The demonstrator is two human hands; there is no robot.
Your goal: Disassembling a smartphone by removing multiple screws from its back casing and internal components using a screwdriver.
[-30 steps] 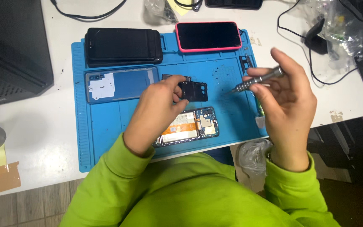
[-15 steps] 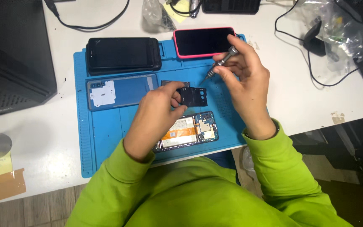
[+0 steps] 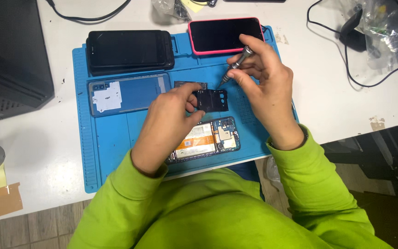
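L hand (image 3: pixel 169 122): fingers pinched on black cover (image 3: pixel 212 99), held just above blue mat (image 3: pixel 116 138), over open phone (image 3: pixel 206 140). R hand (image 3: pixel 266 90): fingers closed round screwdriver (image 3: pixel 236 67), tip down at cover's top edge; contact can't tell. Blue back panel (image 3: pixel 127 94) left of cover. Black phone (image 3: pixel 127 50) & pink phone (image 3: pixel 224 34) at mat's far side. Mat on white bench (image 3: pixel 33 138).
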